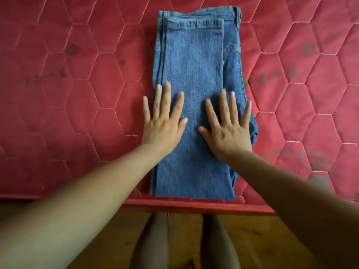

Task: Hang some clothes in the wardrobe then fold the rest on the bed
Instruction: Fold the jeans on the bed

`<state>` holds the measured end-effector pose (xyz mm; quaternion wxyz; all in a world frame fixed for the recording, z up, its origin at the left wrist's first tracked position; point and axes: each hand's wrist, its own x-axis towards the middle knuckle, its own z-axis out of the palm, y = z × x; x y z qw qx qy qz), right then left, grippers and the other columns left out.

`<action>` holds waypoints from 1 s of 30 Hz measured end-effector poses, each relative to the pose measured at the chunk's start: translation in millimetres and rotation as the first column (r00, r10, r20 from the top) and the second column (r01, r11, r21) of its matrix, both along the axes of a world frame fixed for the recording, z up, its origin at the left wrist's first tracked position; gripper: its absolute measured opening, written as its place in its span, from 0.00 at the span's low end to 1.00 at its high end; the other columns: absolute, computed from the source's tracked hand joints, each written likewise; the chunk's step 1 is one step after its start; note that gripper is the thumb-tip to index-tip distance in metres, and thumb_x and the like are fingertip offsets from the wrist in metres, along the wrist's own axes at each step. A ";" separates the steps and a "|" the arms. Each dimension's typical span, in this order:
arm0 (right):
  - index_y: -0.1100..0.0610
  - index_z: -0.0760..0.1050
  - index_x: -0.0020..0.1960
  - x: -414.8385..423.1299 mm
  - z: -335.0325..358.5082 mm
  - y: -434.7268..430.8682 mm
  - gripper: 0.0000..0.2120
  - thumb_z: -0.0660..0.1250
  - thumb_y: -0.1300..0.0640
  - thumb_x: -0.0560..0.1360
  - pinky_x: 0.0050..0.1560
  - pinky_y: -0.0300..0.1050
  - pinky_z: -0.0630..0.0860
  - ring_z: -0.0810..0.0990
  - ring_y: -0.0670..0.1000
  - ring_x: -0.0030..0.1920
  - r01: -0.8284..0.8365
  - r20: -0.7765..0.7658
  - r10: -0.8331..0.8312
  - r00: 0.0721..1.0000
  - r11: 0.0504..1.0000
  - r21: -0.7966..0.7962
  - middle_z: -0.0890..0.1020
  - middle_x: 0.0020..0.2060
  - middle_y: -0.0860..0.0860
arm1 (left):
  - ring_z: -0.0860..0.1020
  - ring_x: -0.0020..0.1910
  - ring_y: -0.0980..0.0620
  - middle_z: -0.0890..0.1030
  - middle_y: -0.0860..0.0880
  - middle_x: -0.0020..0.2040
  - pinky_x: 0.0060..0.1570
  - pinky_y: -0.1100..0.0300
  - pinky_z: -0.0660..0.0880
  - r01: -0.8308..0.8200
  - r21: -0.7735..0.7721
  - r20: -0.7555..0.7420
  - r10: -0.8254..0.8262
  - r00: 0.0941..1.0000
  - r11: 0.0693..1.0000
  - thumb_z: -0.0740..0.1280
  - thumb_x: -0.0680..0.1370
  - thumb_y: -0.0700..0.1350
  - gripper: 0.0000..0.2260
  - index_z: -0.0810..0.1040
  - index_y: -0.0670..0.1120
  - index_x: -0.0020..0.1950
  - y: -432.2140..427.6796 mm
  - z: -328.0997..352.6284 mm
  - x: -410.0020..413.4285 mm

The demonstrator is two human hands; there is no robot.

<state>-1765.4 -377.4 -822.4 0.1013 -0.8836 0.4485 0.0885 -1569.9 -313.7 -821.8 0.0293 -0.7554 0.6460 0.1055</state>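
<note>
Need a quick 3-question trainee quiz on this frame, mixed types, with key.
1. True or false: the left hand and the right hand both lie flat, fingers spread, on the jeans.
2. What do the jeans lie on? A) a wooden floor B) a red quilted mattress C) a hanger rail
3. Short answer: how many garments show on the mattress?

Key: 1 true; 2 B; 3 one, the folded jeans.
</note>
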 end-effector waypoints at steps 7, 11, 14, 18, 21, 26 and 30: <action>0.49 0.56 0.82 -47.4 -12.0 88.4 0.36 0.57 0.33 0.81 0.75 0.75 0.49 0.50 0.60 0.82 -0.112 0.059 0.111 0.992 0.993 0.022 0.53 0.82 0.58 | 0.48 0.81 0.40 0.48 0.39 0.82 0.74 0.31 0.51 0.169 0.059 -0.009 -0.168 0.986 0.984 0.59 0.80 0.61 0.32 0.54 0.55 0.82 97.4 -12.8 -23.1; 0.55 0.60 0.81 -44.3 3.4 88.1 0.34 0.61 0.41 0.81 0.78 0.67 0.51 0.53 0.62 0.81 0.035 0.238 -0.060 0.969 0.994 0.108 0.56 0.81 0.61 | 0.45 0.81 0.40 0.46 0.39 0.82 0.74 0.30 0.50 0.166 0.100 -0.012 -0.165 0.986 0.981 0.55 0.81 0.61 0.31 0.53 0.54 0.82 93.4 -9.6 -24.6; 0.58 0.71 0.71 -54.4 29.3 84.8 0.23 0.68 0.53 0.79 0.69 0.55 0.69 0.72 0.58 0.67 0.504 0.461 -0.620 0.635 0.785 0.361 0.72 0.67 0.59 | 0.47 0.82 0.40 0.49 0.39 0.82 0.75 0.31 0.51 0.160 0.110 -0.022 -0.158 0.987 0.981 0.54 0.81 0.60 0.30 0.55 0.54 0.82 91.2 0.1 -20.5; 0.58 0.78 0.51 -59.4 40.4 60.1 0.17 0.69 0.45 0.74 0.54 0.59 0.80 0.81 0.51 0.43 0.644 0.126 -0.980 0.152 0.195 0.739 0.82 0.41 0.49 | 0.50 0.81 0.40 0.51 0.39 0.82 0.76 0.33 0.51 0.096 0.099 -0.057 -0.091 0.994 0.990 0.62 0.80 0.56 0.30 0.60 0.52 0.81 70.8 9.9 -17.4; 0.60 0.80 0.42 -53.9 44.7 34.0 0.16 0.70 0.46 0.75 0.38 0.53 0.74 0.74 0.50 0.31 0.633 0.100 -0.963 0.249 0.240 0.736 0.77 0.29 0.48 | 0.47 0.81 0.40 0.49 0.40 0.82 0.76 0.34 0.51 0.062 0.137 -0.079 -0.052 0.995 0.989 0.64 0.80 0.56 0.32 0.57 0.53 0.81 50.9 14.0 -22.3; 0.60 0.77 0.37 -43.6 48.4 -7.5 0.11 0.72 0.57 0.76 0.32 0.45 0.66 0.69 0.50 0.30 0.625 0.028 -0.999 0.020 0.035 0.780 0.72 0.30 0.51 | 0.39 0.81 0.42 0.40 0.42 0.82 0.76 0.34 0.46 0.034 0.212 -0.061 -0.021 0.998 0.977 0.57 0.81 0.60 0.33 0.47 0.56 0.83 41.0 10.6 -30.1; 0.56 0.75 0.41 -48.9 46.5 -27.6 0.06 0.70 0.62 0.75 0.31 0.40 0.67 0.71 0.52 0.29 0.429 -0.225 -0.924 -0.311 -0.347 0.834 0.74 0.33 0.54 | 0.34 0.80 0.43 0.34 0.44 0.81 0.76 0.35 0.42 0.037 0.245 -0.058 -0.023 0.998 0.969 0.52 0.82 0.62 0.32 0.40 0.57 0.82 43.7 7.0 -28.8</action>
